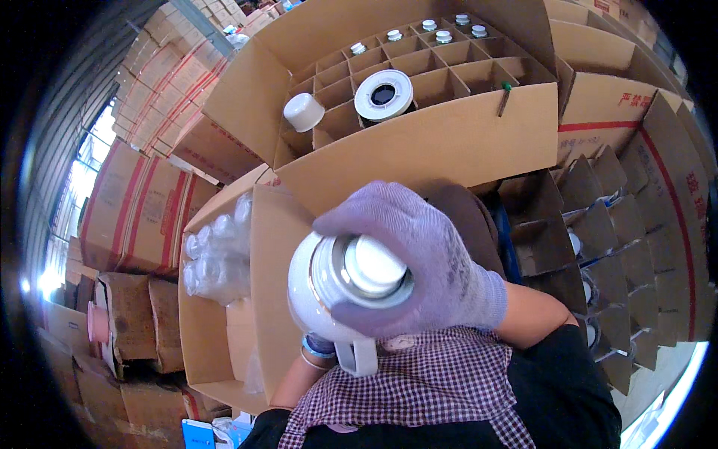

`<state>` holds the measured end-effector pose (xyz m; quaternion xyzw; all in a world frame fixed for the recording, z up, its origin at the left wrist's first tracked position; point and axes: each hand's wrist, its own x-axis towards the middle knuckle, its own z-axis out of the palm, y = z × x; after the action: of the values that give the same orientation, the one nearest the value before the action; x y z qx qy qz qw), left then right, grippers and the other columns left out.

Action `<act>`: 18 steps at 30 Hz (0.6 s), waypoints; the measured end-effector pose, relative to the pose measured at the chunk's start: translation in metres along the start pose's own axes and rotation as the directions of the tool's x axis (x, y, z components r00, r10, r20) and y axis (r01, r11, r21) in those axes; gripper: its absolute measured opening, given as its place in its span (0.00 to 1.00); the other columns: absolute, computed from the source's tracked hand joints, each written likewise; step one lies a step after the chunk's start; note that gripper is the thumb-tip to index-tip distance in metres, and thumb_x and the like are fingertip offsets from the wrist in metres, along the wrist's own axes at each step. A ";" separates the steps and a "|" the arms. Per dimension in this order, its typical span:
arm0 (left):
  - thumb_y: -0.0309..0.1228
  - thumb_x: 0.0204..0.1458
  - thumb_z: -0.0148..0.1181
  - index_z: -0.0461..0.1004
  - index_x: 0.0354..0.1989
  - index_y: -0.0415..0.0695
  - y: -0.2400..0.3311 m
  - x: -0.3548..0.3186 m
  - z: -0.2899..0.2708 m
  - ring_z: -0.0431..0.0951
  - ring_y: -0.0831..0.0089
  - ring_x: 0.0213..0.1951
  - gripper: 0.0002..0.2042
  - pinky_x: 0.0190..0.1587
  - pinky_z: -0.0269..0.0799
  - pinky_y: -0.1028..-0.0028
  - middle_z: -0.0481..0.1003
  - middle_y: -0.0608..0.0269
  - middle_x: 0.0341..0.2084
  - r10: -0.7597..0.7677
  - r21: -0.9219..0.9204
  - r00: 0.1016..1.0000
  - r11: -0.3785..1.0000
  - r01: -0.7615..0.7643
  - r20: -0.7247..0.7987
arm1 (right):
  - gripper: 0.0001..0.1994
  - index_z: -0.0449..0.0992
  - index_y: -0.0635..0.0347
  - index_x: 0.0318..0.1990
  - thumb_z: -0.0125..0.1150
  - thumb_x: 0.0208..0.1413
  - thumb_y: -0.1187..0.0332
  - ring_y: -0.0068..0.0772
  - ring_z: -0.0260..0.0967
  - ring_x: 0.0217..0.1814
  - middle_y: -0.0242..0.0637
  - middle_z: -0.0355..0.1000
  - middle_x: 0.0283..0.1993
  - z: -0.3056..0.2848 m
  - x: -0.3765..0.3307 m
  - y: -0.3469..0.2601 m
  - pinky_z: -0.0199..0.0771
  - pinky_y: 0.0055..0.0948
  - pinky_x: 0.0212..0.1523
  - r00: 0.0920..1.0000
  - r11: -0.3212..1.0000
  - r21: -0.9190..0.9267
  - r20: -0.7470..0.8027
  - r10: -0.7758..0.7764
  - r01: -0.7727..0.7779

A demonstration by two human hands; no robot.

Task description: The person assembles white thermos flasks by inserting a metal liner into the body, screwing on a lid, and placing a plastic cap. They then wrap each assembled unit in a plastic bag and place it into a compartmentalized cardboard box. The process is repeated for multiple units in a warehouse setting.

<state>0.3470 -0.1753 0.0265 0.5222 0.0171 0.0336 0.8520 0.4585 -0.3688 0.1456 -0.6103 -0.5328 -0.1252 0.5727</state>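
Observation:
My right hand [426, 254], in a purple knit glove, wraps over the top of a white thermos flask [321, 292] with a silver rim and a white stopper [374, 266]. The flask is held close to my chest over a checked apron. My left hand [320, 344] is mostly hidden beneath the flask; only a gloved part and a wrist band show, supporting it from below near its handle [359, 358].
A cardboard box with dividers [419, 142] stands ahead, holding a white cup [303, 112], a white flask top [384, 95] and several capped pieces at the back. A box of plastic-wrapped items [217, 258] is at left. More divided cartons [621, 247] are right; stacked cartons far left.

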 end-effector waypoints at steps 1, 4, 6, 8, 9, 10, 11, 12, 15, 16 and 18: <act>0.40 0.61 0.61 0.53 0.72 0.43 0.001 0.001 0.000 0.65 0.62 0.66 0.34 0.68 0.61 0.59 0.63 0.53 0.66 0.002 0.011 1.000 1.000 -0.002 0.001 | 0.30 0.75 0.58 0.51 0.77 0.39 0.57 0.41 0.74 0.47 0.42 0.74 0.44 0.004 -0.002 0.003 0.75 0.36 0.48 0.997 0.997 0.053 -0.055 0.050 -0.047; 0.41 0.61 0.60 0.54 0.72 0.43 0.004 -0.001 0.001 0.66 0.62 0.66 0.34 0.68 0.61 0.59 0.64 0.53 0.66 -0.001 0.058 1.000 0.998 0.000 0.016 | 0.29 0.73 0.59 0.49 0.76 0.40 0.57 0.37 0.75 0.48 0.42 0.73 0.45 0.021 -0.009 0.020 0.75 0.35 0.50 0.971 0.976 0.168 -0.167 0.170 -0.142; 0.41 0.62 0.59 0.54 0.71 0.43 0.014 0.000 -0.003 0.66 0.62 0.65 0.33 0.68 0.61 0.59 0.64 0.53 0.66 -0.016 0.098 0.999 0.995 0.012 0.034 | 0.28 0.74 0.59 0.49 0.77 0.40 0.57 0.38 0.75 0.47 0.42 0.73 0.45 0.021 -0.010 0.026 0.75 0.35 0.49 0.970 0.983 0.147 -0.196 0.143 -0.115; 0.41 0.62 0.59 0.54 0.71 0.43 0.018 0.001 -0.006 0.66 0.62 0.65 0.33 0.68 0.62 0.60 0.64 0.53 0.66 -0.019 0.124 0.999 0.992 0.014 0.039 | 0.28 0.75 0.59 0.48 0.77 0.39 0.58 0.39 0.75 0.46 0.42 0.73 0.44 0.022 -0.008 0.031 0.75 0.35 0.48 0.978 0.988 0.138 -0.187 0.096 -0.070; 0.42 0.62 0.58 0.55 0.71 0.43 0.017 -0.001 -0.008 0.66 0.61 0.65 0.33 0.68 0.62 0.60 0.64 0.53 0.66 -0.016 0.141 0.999 0.990 0.011 0.034 | 0.28 0.75 0.59 0.48 0.77 0.39 0.58 0.40 0.75 0.46 0.42 0.74 0.44 0.024 -0.006 0.033 0.75 0.35 0.48 0.984 0.989 0.143 -0.168 0.061 -0.037; 0.42 0.62 0.58 0.55 0.71 0.42 0.015 0.000 -0.010 0.66 0.61 0.65 0.32 0.68 0.62 0.60 0.64 0.53 0.66 -0.010 0.151 1.000 0.988 0.006 0.028 | 0.27 0.76 0.59 0.47 0.77 0.38 0.58 0.41 0.75 0.45 0.41 0.74 0.43 0.025 -0.001 0.036 0.75 0.35 0.48 0.989 0.990 0.144 -0.144 0.024 -0.003; 0.42 0.63 0.58 0.55 0.71 0.42 0.012 -0.002 -0.013 0.66 0.61 0.65 0.32 0.68 0.62 0.60 0.64 0.53 0.66 -0.005 0.165 1.000 0.986 0.002 0.021 | 0.27 0.78 0.58 0.46 0.78 0.37 0.58 0.43 0.75 0.44 0.41 0.74 0.43 0.026 0.003 0.032 0.76 0.36 0.47 0.994 0.984 0.171 -0.107 -0.021 0.040; 0.42 0.63 0.58 0.55 0.71 0.42 0.010 -0.005 -0.015 0.66 0.61 0.65 0.32 0.68 0.62 0.60 0.64 0.53 0.66 0.002 0.181 1.000 0.983 -0.003 0.006 | 0.27 0.78 0.58 0.46 0.78 0.36 0.57 0.43 0.75 0.43 0.41 0.75 0.43 0.029 0.009 0.029 0.76 0.37 0.46 0.995 0.974 0.206 -0.055 -0.078 0.088; 0.42 0.63 0.57 0.56 0.71 0.42 0.018 -0.008 -0.029 0.66 0.61 0.65 0.31 0.67 0.62 0.60 0.65 0.53 0.65 0.008 0.257 1.000 0.966 -0.006 -0.007 | 0.28 0.79 0.56 0.47 0.78 0.35 0.56 0.42 0.74 0.45 0.39 0.76 0.43 0.031 0.023 0.037 0.75 0.37 0.47 0.977 0.940 0.291 0.070 -0.203 0.175; 0.43 0.64 0.56 0.56 0.71 0.42 0.026 -0.007 -0.035 0.67 0.61 0.65 0.31 0.67 0.62 0.60 0.65 0.53 0.65 0.016 0.286 1.000 0.958 -0.009 -0.021 | 0.28 0.79 0.56 0.47 0.78 0.35 0.56 0.42 0.74 0.46 0.39 0.76 0.43 0.031 0.030 0.044 0.75 0.38 0.47 0.965 0.924 0.322 0.093 -0.246 0.205; 0.43 0.64 0.56 0.56 0.71 0.42 0.037 -0.005 -0.053 0.67 0.61 0.65 0.31 0.67 0.62 0.60 0.65 0.53 0.65 0.026 0.333 0.997 0.943 -0.003 -0.066 | 0.26 0.79 0.56 0.47 0.76 0.39 0.55 0.42 0.74 0.47 0.37 0.76 0.45 0.037 0.045 0.054 0.74 0.39 0.49 0.925 0.868 0.401 0.112 -0.364 0.293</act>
<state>0.3370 -0.1116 0.0358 0.6569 0.0482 0.0545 0.7504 0.5026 -0.3030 0.1374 -0.3979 -0.6936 -0.0596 0.5975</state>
